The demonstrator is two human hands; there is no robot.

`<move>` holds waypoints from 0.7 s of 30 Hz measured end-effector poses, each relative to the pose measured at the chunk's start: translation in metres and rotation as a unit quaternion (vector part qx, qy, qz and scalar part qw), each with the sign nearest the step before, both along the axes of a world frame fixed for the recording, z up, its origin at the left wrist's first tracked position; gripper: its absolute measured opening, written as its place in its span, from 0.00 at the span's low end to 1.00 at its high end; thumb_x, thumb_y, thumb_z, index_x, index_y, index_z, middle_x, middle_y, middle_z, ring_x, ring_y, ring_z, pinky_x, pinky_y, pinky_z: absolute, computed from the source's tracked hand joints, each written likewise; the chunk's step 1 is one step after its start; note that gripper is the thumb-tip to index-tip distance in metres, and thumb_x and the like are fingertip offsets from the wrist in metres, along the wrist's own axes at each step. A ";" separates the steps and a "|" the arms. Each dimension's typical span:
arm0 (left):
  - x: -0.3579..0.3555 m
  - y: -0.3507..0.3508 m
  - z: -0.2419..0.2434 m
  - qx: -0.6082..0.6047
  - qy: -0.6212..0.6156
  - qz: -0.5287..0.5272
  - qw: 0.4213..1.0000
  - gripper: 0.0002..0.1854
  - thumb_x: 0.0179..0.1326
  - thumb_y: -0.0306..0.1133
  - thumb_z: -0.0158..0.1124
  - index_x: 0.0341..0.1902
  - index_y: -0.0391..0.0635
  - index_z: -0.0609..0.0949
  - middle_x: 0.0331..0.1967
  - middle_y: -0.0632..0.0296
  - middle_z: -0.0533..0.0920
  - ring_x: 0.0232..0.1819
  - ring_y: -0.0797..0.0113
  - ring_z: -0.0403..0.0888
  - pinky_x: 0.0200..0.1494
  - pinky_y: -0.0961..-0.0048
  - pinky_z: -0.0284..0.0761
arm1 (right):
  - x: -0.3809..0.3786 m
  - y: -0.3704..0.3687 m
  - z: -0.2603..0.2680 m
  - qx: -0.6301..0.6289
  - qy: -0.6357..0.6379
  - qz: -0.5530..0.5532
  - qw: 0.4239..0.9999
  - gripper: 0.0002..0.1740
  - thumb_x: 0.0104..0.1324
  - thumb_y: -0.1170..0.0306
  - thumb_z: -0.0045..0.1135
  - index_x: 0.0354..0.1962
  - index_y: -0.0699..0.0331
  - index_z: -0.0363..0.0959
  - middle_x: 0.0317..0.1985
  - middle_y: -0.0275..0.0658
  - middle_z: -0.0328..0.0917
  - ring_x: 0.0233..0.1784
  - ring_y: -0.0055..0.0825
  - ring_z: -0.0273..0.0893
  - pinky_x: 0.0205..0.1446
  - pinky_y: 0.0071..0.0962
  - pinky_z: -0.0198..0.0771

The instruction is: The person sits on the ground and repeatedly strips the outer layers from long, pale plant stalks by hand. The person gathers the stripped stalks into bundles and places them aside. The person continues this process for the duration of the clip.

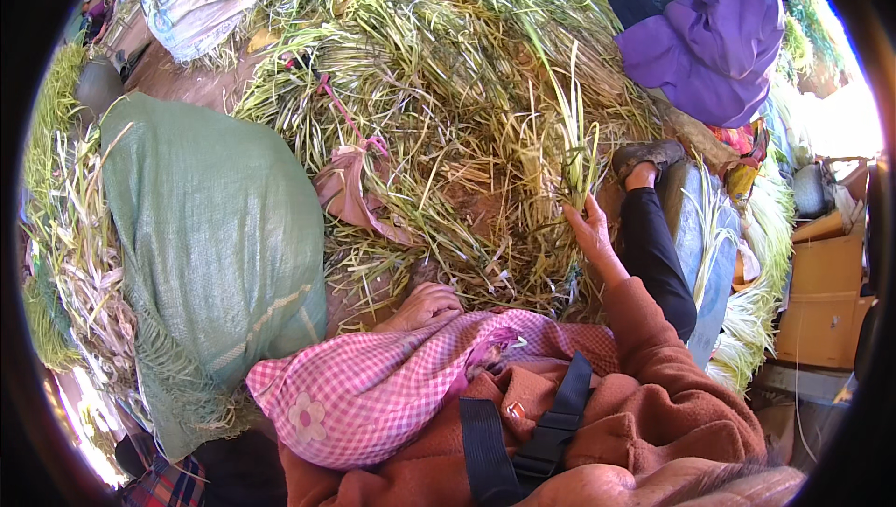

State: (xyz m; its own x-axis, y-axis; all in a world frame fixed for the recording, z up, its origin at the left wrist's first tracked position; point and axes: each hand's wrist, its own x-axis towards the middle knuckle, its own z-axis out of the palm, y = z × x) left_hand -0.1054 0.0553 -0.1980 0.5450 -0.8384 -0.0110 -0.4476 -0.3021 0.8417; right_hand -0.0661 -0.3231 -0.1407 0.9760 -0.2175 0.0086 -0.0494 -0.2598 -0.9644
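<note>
My right hand (591, 230) reaches forward, with its fingers and thumb around the lower end of a small bunch of long green stalks (575, 157). The stalks stand nearly upright, their pale leaves spreading at the top. My left hand (428, 303) lies close to my lap, back upward and fingers curled, beside the pink checked cloth (371, 395) over my arm and lap. Its palm side is hidden, so anything under it cannot be seen. Ahead of both hands spreads a thick heap of loose green and yellowed stalks (420, 87).
A full green woven sack (217, 227) stands on the left. A pinkish cloth bag (353, 189) with a pink cord lies amid the stalks. At right are a leg in dark trousers (651, 248), a grey-blue slab-like object (700, 227), cardboard boxes (826, 297) and a person in purple (714, 38).
</note>
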 end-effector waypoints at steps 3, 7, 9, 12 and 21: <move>0.001 -0.001 -0.001 -0.006 -0.003 -0.003 1.000 0.17 0.64 0.49 0.54 0.43 0.51 0.82 0.46 0.66 0.80 0.58 0.64 0.70 0.62 0.63 0.56 | -0.007 0.007 0.019 -0.091 0.039 0.007 0.995 0.16 0.63 0.66 0.57 0.45 0.67 0.70 0.37 0.37 0.75 0.38 0.25 0.70 0.44 0.25 0.66; -0.001 -0.002 0.005 -0.004 0.005 0.009 1.000 0.16 0.63 0.48 0.55 0.42 0.51 0.83 0.45 0.65 0.80 0.57 0.64 0.71 0.61 0.63 0.57 | -0.010 0.017 0.041 -0.267 -0.050 -0.007 0.962 0.14 0.61 0.65 0.57 0.32 0.69 0.68 0.31 0.46 0.68 0.28 0.41 0.66 0.34 0.33 0.64; -0.002 -0.002 0.009 0.002 0.005 0.018 1.000 0.16 0.63 0.47 0.55 0.41 0.51 0.83 0.45 0.65 0.80 0.57 0.64 0.71 0.61 0.63 0.57 | -0.011 0.024 0.053 -0.243 -0.073 0.002 0.967 0.15 0.61 0.64 0.58 0.30 0.69 0.67 0.29 0.47 0.68 0.26 0.41 0.65 0.31 0.35 0.63; -0.001 -0.004 0.013 0.016 -0.002 0.021 1.000 0.16 0.63 0.48 0.55 0.41 0.50 0.83 0.45 0.64 0.80 0.57 0.63 0.70 0.61 0.63 0.57 | -0.011 0.034 0.076 -0.216 -0.004 0.034 0.976 0.18 0.65 0.62 0.54 0.25 0.69 0.65 0.15 0.46 0.60 0.18 0.35 0.57 0.25 0.35 0.58; -0.004 -0.002 0.027 0.012 -0.033 0.042 0.998 0.16 0.63 0.45 0.56 0.43 0.46 0.82 0.44 0.62 0.81 0.54 0.66 0.72 0.58 0.64 0.61 | 0.004 0.075 0.126 -0.082 0.030 0.093 0.992 0.23 0.68 0.57 0.48 0.24 0.68 0.63 0.18 0.31 0.54 0.24 0.19 0.51 0.27 0.26 0.54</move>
State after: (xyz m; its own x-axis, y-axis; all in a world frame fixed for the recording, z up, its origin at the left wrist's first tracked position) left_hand -0.1097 0.0537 -0.1710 0.6135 -0.7897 0.0088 -0.4749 -0.3600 0.8030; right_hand -0.0618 -0.2482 -0.0144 0.9990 -0.0333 -0.0298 -0.0411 -0.4228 -0.9053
